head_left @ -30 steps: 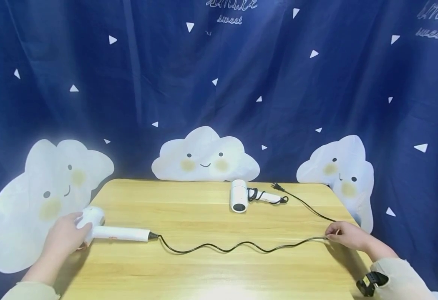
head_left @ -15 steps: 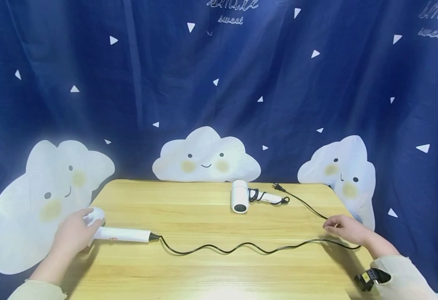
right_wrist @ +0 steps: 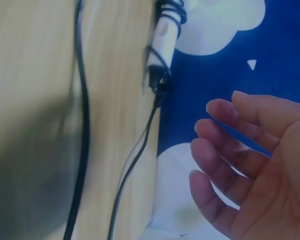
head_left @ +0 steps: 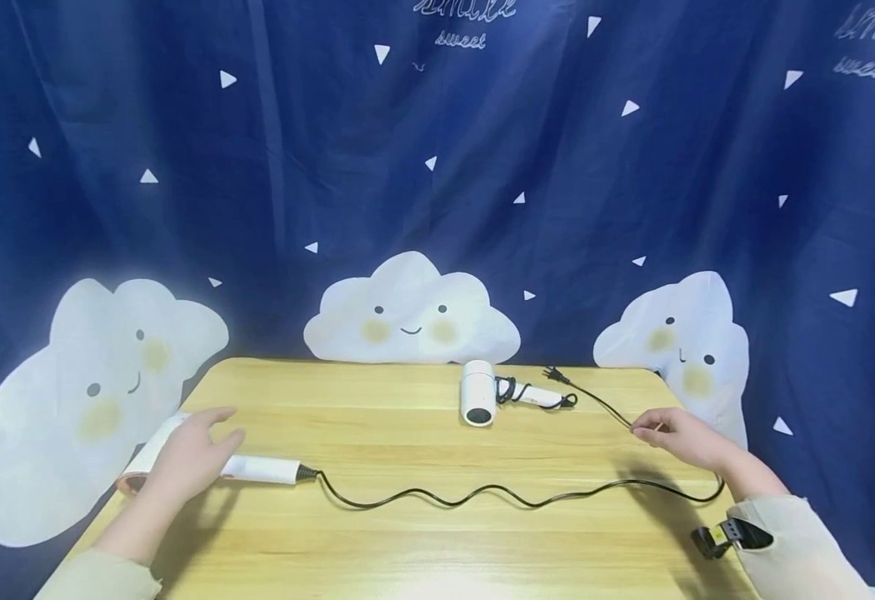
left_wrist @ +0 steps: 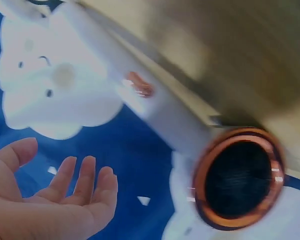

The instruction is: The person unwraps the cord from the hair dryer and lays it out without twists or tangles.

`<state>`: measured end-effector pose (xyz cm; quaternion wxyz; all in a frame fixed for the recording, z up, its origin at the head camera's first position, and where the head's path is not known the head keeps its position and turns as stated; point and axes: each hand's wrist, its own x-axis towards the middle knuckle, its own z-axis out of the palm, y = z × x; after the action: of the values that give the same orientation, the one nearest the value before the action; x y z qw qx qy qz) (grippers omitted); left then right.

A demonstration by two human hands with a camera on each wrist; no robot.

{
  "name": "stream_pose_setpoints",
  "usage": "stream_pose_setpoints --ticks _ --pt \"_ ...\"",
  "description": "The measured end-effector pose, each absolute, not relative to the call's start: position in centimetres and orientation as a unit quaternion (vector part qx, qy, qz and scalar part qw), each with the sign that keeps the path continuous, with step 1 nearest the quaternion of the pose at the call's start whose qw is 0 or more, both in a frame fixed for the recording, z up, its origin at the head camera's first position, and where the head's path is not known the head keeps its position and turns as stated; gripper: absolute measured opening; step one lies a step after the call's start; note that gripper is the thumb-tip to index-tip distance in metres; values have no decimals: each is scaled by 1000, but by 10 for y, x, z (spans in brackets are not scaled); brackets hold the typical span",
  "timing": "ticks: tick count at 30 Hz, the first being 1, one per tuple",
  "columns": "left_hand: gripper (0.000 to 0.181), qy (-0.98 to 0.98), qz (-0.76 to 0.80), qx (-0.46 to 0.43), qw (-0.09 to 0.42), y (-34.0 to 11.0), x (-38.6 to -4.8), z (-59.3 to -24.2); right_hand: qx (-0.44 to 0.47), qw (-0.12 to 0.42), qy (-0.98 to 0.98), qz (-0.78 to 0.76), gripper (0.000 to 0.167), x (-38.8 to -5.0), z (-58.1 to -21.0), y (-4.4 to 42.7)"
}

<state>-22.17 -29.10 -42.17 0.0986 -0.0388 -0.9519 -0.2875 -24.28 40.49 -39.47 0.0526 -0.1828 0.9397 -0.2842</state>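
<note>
A white hair dryer (head_left: 261, 469) lies at the table's left, its copper-ringed end (left_wrist: 277, 185) showing in the left wrist view. Over it hovers my left hand (head_left: 193, 454), fingers loosely spread and holding nothing; in the head view it covers part of the dryer. From the handle a wavy black cord (head_left: 467, 502) runs right, bends back near the right edge and ends in a two-pin plug (head_left: 555, 375). My right hand (head_left: 681, 437) is above the bend. Its fingers (right_wrist: 210, 150) are relaxed and apart from the cord in the right wrist view.
A second white hair dryer (head_left: 478, 396), its black cord wound round the handle, lies at the back, left of the plug. The wooden table (head_left: 377, 408) meets a dark blue curtain (head_left: 377, 150) with clouds behind it.
My left hand has let go of the dryer's head and shifted right. My right hand has released the cord and moved up and slightly left. The cord now bends at the right.
</note>
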Motion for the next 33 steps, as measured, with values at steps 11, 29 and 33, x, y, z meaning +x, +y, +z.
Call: stream_pose_setpoints --ticks 11,29,33 --pt "49 -938 -325 -74 93 -241 -230 -411 -182 30 938 -295 20 -258 -392 385" --pt "48 -935 -331 -97 82 -176 -251 -417 -181 5 932 -315 21 -273 -393 356" --pt "47 -933 -337 -99 77 -164 -256 -418 -179 2 926 -332 22 -277 -394 352"
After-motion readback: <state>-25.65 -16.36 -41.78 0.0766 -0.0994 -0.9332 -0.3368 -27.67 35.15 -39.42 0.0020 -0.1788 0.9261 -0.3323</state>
